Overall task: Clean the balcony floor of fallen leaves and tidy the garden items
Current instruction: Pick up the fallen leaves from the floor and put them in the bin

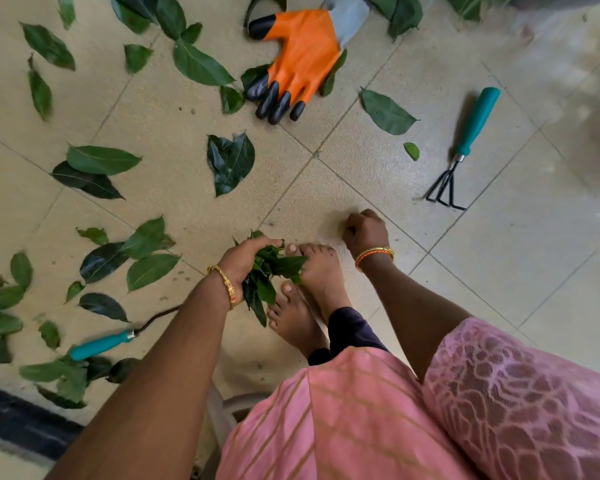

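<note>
Looking down at the tiled floor (378, 174), we had the left hand (245, 259) clenched round a bunch of leaves (267, 275), just above our bare feet (312, 289). Right hand (364, 230) was down at the floor with fingers curled; we couldn't tell if it held anything. Loose leaves (101, 161) lay scattered over the floor's left side and far edge. Orange glove (302, 57) lay flat near the far edge, on some leaves. Hand rake (465, 147) lay toward the right edge. A second teal-handled tool (101, 344) lay near the left edge among leaves.
</note>
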The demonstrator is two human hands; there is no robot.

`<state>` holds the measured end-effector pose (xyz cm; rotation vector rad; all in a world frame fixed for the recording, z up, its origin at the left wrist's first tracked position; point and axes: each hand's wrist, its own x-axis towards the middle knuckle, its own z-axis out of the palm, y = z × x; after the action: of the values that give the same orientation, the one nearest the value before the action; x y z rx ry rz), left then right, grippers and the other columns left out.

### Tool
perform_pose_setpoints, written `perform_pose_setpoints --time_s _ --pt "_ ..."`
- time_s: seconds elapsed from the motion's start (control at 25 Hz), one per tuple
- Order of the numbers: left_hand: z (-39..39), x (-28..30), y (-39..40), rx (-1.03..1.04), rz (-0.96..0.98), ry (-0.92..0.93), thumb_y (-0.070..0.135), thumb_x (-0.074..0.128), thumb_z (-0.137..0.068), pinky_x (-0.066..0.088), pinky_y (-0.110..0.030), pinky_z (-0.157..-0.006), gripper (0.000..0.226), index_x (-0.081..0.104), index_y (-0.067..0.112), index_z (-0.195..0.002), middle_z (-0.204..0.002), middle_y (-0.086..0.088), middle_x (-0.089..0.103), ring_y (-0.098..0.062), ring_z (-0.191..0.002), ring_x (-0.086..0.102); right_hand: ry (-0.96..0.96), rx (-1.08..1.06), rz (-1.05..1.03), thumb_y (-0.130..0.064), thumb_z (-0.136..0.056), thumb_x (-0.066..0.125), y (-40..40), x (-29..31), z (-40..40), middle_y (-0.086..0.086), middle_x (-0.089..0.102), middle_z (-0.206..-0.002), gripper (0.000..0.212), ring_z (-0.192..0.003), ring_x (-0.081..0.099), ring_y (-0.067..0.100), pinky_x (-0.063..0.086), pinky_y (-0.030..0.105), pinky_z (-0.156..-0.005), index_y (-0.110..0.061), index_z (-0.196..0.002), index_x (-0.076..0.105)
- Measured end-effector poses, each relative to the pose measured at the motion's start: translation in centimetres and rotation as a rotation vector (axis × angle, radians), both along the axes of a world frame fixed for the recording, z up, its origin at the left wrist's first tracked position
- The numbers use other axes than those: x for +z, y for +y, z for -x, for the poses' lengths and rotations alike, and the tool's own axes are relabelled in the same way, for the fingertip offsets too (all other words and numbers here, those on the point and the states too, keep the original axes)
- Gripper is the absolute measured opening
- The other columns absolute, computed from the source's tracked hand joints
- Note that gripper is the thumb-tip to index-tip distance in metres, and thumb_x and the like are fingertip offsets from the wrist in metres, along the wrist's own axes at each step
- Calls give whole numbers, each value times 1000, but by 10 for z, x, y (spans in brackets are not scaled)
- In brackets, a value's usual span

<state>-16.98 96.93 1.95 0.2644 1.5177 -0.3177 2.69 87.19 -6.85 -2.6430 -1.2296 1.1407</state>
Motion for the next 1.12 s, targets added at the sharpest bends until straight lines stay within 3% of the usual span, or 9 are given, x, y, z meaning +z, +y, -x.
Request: perform_pose_setpoints --time_s 0.24,0.36,0.48,0.56,0.68,0.84,0.96,1.0,1.12 --pt "-23 7 8 3 -44 -18 28 63 -84 40 -15 -43 17 71 15 -92 -72 -6 63 -11 -37 53 140 -367 26 -1 -78 62 8 16 -13 5 61 -68 5 -64 58 19 54 27 -62 -2 -76 66" --pt "-36 12 9 -17 -43 -14 29 66 -83 43 -15 -40 28 69 10 -103 -78 -10 64 -13 -37 56 451 -673 -18 1 -78 68 19 47 -22 1 63 -66 13 -63 64 14 57 21 -61 -9 -70 64" --pt "-55 24 3 -85 -16 -61 52 76 -68 57 -32 -65 57 68 12 -108 -97 -13 71 -23 -70 70 849 -829 -109 11 -81 62 34 93 -19 9 62 -70 21 -60 63 14 57 22 -61 -7 -70 62" --pt "-65 24 -5 -137 -3 -83 73 80 -44 53 -49 -88 92 66 17 -116 -112 -13 69 -33 -98 67 886 -752 -142 10 -81 62 40 116 -17 10 61 -67 21 -55 58 14 52 21 -52 -8 -70 63" --pt "-74 19 -10 -205 9 -99 80 78 -35 49 -52 -94 105 63 21 -121 -117 -12 67 -34 -107 63 858 -734 -144 11 -79 64 44 132 -18 4 62 -60 20 -45 57 6 48 18 -45 -8 -74 64" --pt "-85 41 1 -225 -71 -127 66 85 -39 54 -48 -88 93 65 17 -116 -110 -12 69 -31 -101 66 869 -742 28 12 -80 61 54 135 -38 8 64 -72 30 -56 60 13 51 23 -51 -9 -101 59" --pt "-106 46 9 -382 -305 -66 32 79 -74 54 -34 -80 23 67 14 -83 -87 -9 69 -25 -88 64 841 -714 154 8 -82 58 65 124 -53 16 64 -86 29 -73 63 23 57 32 -62 -14 -101 54" --pt "-112 45 11 -387 -355 -40 23 75 -80 52 -29 -71 15 63 15 -74 -78 -6 66 -24 -81 62 834 -716 175 7 -82 59 70 120 -56 18 63 -90 28 -78 62 25 58 37 -69 -15 -99 53" --pt "-130 43 18 -337 -413 6 15 68 -85 46 -22 -57 21 58 15 -67 -68 -2 59 -18 -65 57 773 -654 179 7 -80 62 80 111 -63 12 63 -89 31 -78 62 23 57 43 -79 -14 -100 50"
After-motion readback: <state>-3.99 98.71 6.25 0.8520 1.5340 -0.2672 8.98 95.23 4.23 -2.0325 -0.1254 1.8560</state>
